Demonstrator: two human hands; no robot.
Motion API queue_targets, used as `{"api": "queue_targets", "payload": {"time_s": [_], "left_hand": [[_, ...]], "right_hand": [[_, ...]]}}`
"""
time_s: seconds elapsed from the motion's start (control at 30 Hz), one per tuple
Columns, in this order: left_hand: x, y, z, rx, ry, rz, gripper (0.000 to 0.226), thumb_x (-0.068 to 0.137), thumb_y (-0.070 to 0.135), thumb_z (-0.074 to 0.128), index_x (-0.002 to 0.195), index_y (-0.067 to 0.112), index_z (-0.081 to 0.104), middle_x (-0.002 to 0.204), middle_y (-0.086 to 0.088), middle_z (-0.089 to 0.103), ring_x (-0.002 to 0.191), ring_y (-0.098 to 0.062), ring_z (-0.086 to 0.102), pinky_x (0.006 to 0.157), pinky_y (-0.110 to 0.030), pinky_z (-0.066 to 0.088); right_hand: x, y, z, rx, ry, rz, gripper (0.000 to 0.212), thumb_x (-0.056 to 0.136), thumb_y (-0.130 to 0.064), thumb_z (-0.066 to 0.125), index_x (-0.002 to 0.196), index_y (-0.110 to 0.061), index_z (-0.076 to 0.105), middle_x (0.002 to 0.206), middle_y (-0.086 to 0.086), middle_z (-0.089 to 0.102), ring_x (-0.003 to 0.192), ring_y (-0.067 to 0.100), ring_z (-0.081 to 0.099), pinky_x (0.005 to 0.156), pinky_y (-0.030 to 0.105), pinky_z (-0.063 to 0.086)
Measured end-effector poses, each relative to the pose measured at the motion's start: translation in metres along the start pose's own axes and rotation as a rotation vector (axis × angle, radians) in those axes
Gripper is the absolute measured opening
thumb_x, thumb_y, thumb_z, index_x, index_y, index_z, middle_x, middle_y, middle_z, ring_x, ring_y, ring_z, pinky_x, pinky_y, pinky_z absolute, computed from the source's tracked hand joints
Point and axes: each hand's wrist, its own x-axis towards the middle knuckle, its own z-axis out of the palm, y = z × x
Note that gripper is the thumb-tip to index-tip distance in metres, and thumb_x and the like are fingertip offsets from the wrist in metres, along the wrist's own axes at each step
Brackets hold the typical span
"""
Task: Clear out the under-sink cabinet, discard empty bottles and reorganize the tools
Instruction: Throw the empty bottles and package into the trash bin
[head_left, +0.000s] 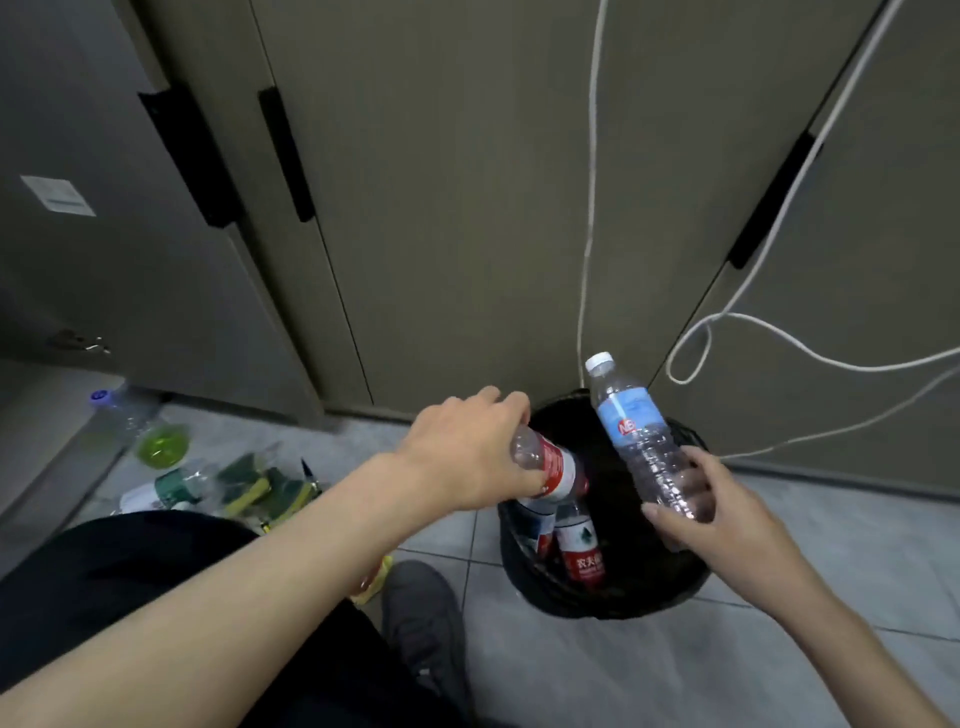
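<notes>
Left hand (470, 452) grips a red-label bottle (550, 465) over the bin (524, 577); right hand (711, 512) clasps a tilted blue-label bottle (636, 431), bin directly below

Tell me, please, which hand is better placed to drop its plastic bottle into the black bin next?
Left, probably. The left hand holds the red-labelled clear plastic bottle right at the black bin's opening, above bottles already inside. The right hand holds the blue-labelled clear bottle upright, higher up.
</notes>
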Motion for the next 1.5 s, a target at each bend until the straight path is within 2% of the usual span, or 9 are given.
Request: {"api": "queue_targets", "payload": {"time_s": [0.17,0.3,0.47,0.63,0.77,0.87,1.07,1.27,1.5], "left_hand": [[0.012,0.025,0.054,-0.155,0.093,0.083,0.057,0.081,0.06,0.058,0.128,0.034,0.039,0.123,0.009,0.048,0.097,-0.031,0.062,0.072,-0.039,0.044],[0.01,0.017,0.083,-0.132,0.018,0.099,0.047,0.092,0.046,0.057,0.135,0.031,0.044,0.131,0.007,0.043,0.109,-0.027,0.058,0.08,-0.043,0.051],[0.001,-0.008,0.09,-0.094,-0.027,0.12,0.022,0.092,0.036,0.052,0.108,0.025,0.063,0.116,0.006,0.054,0.103,-0.024,0.058,0.076,-0.037,0.05],[0.002,-0.044,0.072,-0.047,-0.007,0.033,0.022,0.09,0.04,0.048,0.096,0.028,0.065,0.102,0.002,0.069,0.095,-0.03,0.063,0.068,-0.032,0.042],[-0.002,-0.095,0.033,0.021,-0.026,-0.089,0.028,0.087,0.047,0.049,0.103,0.032,0.067,0.109,0.0,0.07,0.101,-0.031,0.063,0.071,-0.031,0.038],[-0.013,-0.151,-0.019,0.109,0.133,-0.207,0.026,0.085,0.046,0.052,0.099,0.032,0.068,0.107,-0.004,0.071,0.1,-0.033,0.065,0.069,-0.031,0.038],[-0.07,-0.275,-0.08,0.128,0.181,-0.603,0.028,0.088,0.044,0.052,0.101,0.027,0.07,0.105,-0.011,0.068,0.095,-0.035,0.063,0.071,-0.033,0.04],[-0.142,-0.362,-0.01,-0.187,0.047,-0.886,0.024,0.089,0.036,0.057,0.089,0.015,0.07,0.084,-0.004,0.067,0.077,-0.021,0.062,0.061,-0.03,0.046],[-0.187,-0.412,0.115,-0.34,-0.063,-1.118,0.038,0.087,0.039,0.056,0.12,0.02,0.06,0.123,-0.008,0.062,0.107,-0.026,0.059,0.086,-0.033,0.049]], "right_hand": [[0.004,0.001,-0.015,-0.071,0.301,-0.116,0.065,0.072,-0.056,0.076,0.129,-0.042,0.048,0.117,-0.026,0.053,0.097,-0.001,0.053,0.079,0.032,0.043],[0.021,-0.011,-0.008,-0.079,0.361,-0.193,0.065,0.076,-0.056,0.073,0.132,-0.044,0.042,0.124,-0.025,0.048,0.098,-0.003,0.052,0.077,0.031,0.045],[0.049,-0.022,0.029,-0.245,0.147,-0.246,0.056,0.084,-0.05,0.069,0.134,-0.037,0.046,0.131,-0.016,0.046,0.105,0.018,0.063,0.081,0.037,0.053],[0.071,-0.046,0.061,-0.401,-0.046,-0.225,0.048,0.09,-0.047,0.064,0.134,-0.028,0.057,0.149,-0.009,0.038,0.135,0.019,0.042,0.098,0.043,0.048],[0.076,-0.112,0.081,-0.186,-0.006,-0.471,0.023,0.09,-0.041,0.061,0.112,-0.035,0.064,0.126,-0.02,0.051,0.115,0.01,0.056,0.091,0.036,0.049],[0.082,-0.186,0.109,-0.154,-0.099,-0.612,0.022,0.084,-0.043,0.058,0.103,-0.035,0.066,0.106,-0.019,0.063,0.096,0.008,0.065,0.083,0.035,0.053],[0.099,-0.325,0.196,-0.375,-0.407,-0.768,0.023,0.084,-0.044,0.057,0.102,-0.036,0.067,0.104,-0.006,0.072,0.101,0.027,0.066,0.077,0.034,0.049],[0.094,-0.4,0.291,-0.473,-0.617,-0.803,0.016,0.083,-0.036,0.059,0.093,-0.032,0.07,0.104,-0.004,0.071,0.1,0.027,0.064,0.077,0.033,0.048],[0.08,-0.374,0.406,-0.547,-0.754,-0.721,0.021,0.085,-0.036,0.052,0.091,-0.022,0.067,0.1,0.004,0.067,0.094,0.03,0.064,0.069,0.029,0.042]]}}
